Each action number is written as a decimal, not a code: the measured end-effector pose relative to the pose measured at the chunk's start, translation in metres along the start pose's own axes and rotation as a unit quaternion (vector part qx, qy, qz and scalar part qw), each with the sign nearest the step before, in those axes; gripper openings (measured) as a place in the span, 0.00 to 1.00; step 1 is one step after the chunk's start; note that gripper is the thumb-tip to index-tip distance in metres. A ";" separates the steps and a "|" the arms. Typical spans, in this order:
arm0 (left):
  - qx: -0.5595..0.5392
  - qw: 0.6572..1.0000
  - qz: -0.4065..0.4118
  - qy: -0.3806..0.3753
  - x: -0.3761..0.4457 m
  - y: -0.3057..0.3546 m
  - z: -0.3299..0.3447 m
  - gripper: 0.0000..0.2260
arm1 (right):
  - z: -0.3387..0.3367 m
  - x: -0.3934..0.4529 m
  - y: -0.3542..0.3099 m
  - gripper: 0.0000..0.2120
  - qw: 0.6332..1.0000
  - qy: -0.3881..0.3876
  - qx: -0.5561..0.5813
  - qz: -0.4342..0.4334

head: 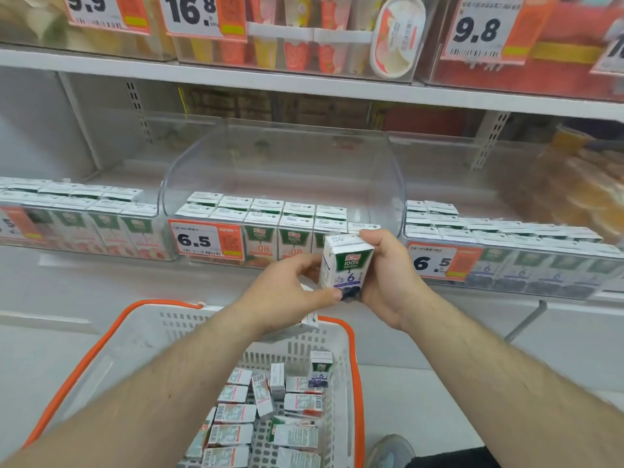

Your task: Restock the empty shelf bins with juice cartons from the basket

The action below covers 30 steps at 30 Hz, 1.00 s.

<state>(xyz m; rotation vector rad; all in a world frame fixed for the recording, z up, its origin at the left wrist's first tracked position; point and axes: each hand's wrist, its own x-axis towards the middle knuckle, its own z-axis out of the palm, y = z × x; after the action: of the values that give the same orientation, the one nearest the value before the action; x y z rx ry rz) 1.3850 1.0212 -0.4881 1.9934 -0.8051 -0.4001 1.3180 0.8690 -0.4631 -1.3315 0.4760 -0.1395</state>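
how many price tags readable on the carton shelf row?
2. One 6.5 tag on the front of the middle bin, another 6.5 tag on the right bin. A third, on the left bin, is cut off at the frame edge.

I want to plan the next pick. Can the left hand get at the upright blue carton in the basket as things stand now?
Probably not at once. The left hand pinches the held carton together with the right hand. Once it lets go, the way looks free: the upright blue carton stands uncovered in the open-topped basket.
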 end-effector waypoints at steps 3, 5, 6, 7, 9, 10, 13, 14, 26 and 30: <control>-0.012 0.999 0.027 0.033 0.003 0.013 0.010 0.13 | -0.010 -0.006 -0.008 0.26 1.000 -0.016 -0.002 0.014; -0.008 0.999 0.032 0.031 0.003 0.017 0.013 0.12 | -0.016 -0.014 -0.019 0.25 0.993 -0.015 -0.112 0.018; -0.002 0.999 0.033 0.031 0.002 0.019 0.014 0.11 | -0.019 -0.017 -0.024 0.25 0.978 0.011 -0.210 -0.005; 0.007 0.999 0.031 0.033 0.003 0.021 0.014 0.11 | -0.023 -0.020 -0.029 0.25 0.951 0.052 -0.301 -0.048; 0.028 0.999 0.030 0.035 0.005 0.025 0.014 0.09 | -0.031 -0.025 -0.036 0.25 0.900 0.147 -0.382 -0.152; 0.036 0.998 0.030 0.036 0.007 0.028 0.015 0.08 | -0.032 -0.029 -0.039 0.24 0.892 0.165 -0.375 -0.191; 0.065 0.995 0.048 0.049 0.014 0.050 0.020 0.10 | -0.032 -0.035 -0.047 0.25 0.857 0.170 -0.421 -0.244; 0.078 0.994 0.057 0.054 0.016 0.059 0.021 0.12 | -0.033 -0.034 -0.050 0.25 0.847 0.174 -0.428 -0.263; -0.132 0.986 -0.027 0.102 0.040 0.104 0.055 0.25 | -0.147 0.020 -0.094 0.20 0.778 0.423 -0.341 -0.316; -0.208 0.973 -0.070 0.078 0.048 0.107 0.060 0.26 | -0.164 0.031 -0.084 0.22 0.792 0.428 -0.355 -0.252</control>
<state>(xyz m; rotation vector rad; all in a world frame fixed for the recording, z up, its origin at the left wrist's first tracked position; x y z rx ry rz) 1.3457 0.9114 -0.4263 1.6665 -0.4393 -0.4468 1.2928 0.6898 -0.4164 -2.1004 0.9838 -1.1446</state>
